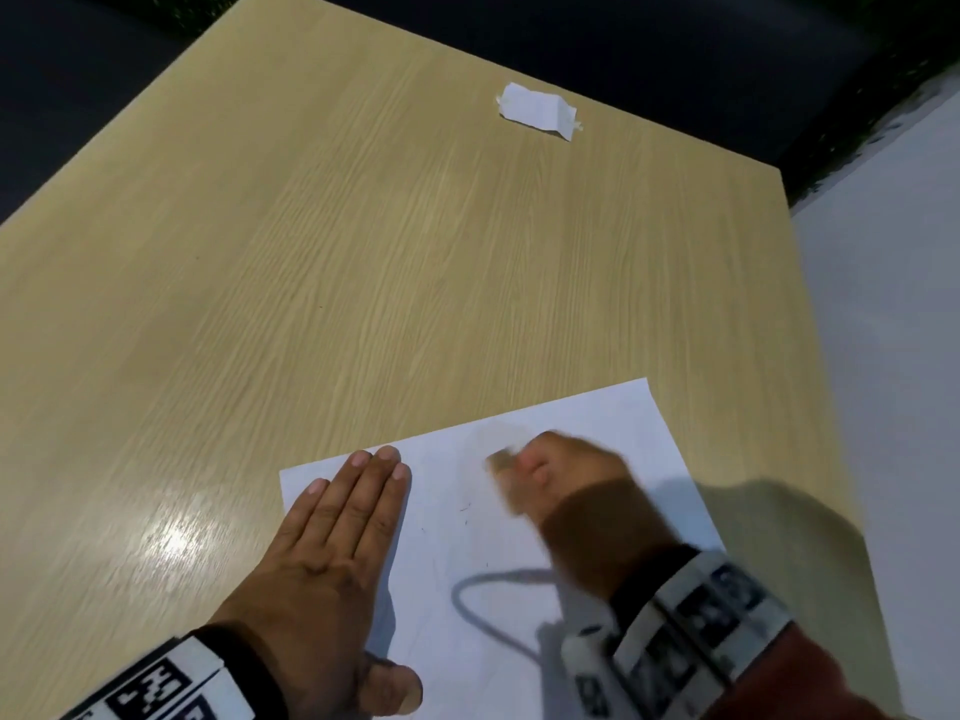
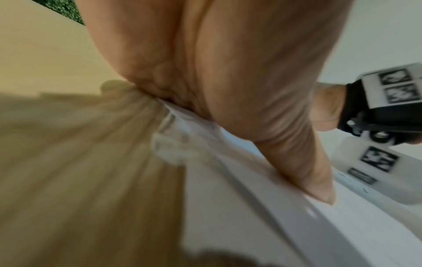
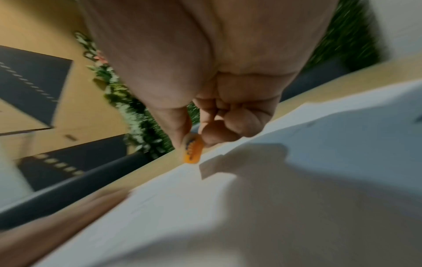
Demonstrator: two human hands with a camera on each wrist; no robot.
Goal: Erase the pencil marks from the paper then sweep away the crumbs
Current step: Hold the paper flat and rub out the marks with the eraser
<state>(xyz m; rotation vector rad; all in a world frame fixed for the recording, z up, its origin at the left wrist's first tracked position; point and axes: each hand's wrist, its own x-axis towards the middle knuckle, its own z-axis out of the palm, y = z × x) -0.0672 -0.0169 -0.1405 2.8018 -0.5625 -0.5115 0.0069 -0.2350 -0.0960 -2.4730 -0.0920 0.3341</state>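
Note:
A white sheet of paper point(image 1: 467, 589) lies on the near part of the wooden table point(image 1: 311, 252). My left hand point(image 1: 337, 532) lies flat on the sheet's left edge, fingers straight and together. My right hand point(image 1: 550, 475), blurred by motion, pinches a small orange eraser point(image 3: 193, 150) between thumb and fingers and holds its tip against the upper middle of the paper point(image 3: 228, 216). A faint grey smudge point(image 1: 488, 439) shows beside the eraser. Tiny dark specks point(image 1: 464, 509) lie on the sheet below it. A grey curved shadow of a cable crosses the sheet's lower part.
A small crumpled scrap of white paper point(image 1: 537, 110) lies near the table's far edge. The table's right edge point(image 1: 810, 356) runs close to the sheet, with pale floor beyond. Dark floor borders the far side.

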